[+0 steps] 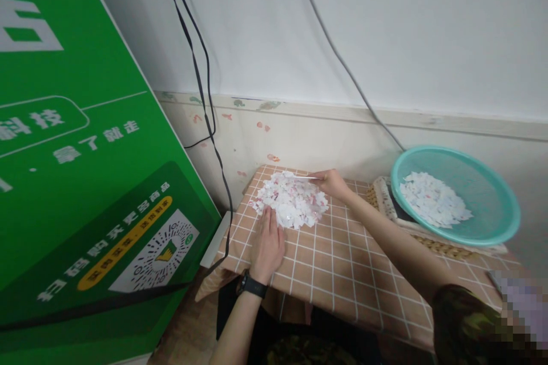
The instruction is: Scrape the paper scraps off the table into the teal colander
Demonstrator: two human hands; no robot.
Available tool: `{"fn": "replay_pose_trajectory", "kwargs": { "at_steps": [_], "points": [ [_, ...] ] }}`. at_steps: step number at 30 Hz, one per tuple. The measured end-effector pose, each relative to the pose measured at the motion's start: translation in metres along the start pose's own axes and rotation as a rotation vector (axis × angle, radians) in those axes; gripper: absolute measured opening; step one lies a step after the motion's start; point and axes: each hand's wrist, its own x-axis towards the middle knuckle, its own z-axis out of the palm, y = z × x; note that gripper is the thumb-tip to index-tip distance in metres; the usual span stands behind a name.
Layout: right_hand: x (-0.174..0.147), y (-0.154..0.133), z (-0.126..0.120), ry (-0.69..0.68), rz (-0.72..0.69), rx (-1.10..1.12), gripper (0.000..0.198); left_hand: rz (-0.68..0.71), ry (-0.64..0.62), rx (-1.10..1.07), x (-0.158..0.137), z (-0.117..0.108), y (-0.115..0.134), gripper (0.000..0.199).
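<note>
A heap of small white paper scraps (295, 201), some with reddish marks, lies on the brown checked tablecloth (338, 256). My left hand (268, 242), with a black watch at the wrist, rests at the heap's near left edge. Its fingers are stretched out and their tips touch the scraps. At the far right side of the heap, my right hand (333, 183) is closed on the end of a thin white strip (302, 177). The strip shows almost edge-on over the back of the heap, so whether it is card or plastic is unclear.
A turquoise mesh basket (492, 205) holding more white scraps (434, 199) sits tilted on a woven tray (445, 246) at the right. A green vending machine or panel (107, 154) stands at the left. Black cables (194, 63) hang beside the table's left edge; a wall closes the back.
</note>
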Motion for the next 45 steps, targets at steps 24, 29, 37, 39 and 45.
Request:
{"fn": "replay_pose_trajectory", "kwargs": {
  "at_steps": [24,29,37,39,45],
  "points": [
    [-0.107,0.011,0.040,0.046,-0.325,-0.357,0.039,0.112,-0.087,0.197,0.004,-0.014,0.009,0.052],
    [-0.106,0.009,0.030,0.113,-0.283,-0.249,0.037,0.114,-0.077,0.142,0.005,-0.014,0.009,0.053],
    [-0.072,-0.006,0.040,0.167,-0.285,-0.141,0.043,0.023,-0.006,-0.092,0.004,-0.009,0.008,0.055],
    [-0.071,-0.004,0.046,0.106,-0.355,-0.149,0.043,-0.004,0.012,-0.142,0.003,-0.008,0.007,0.055],
    [-0.075,0.015,0.039,0.051,-0.389,-0.129,0.040,-0.011,0.015,-0.163,0.002,-0.002,0.000,0.055]
  ]
}}
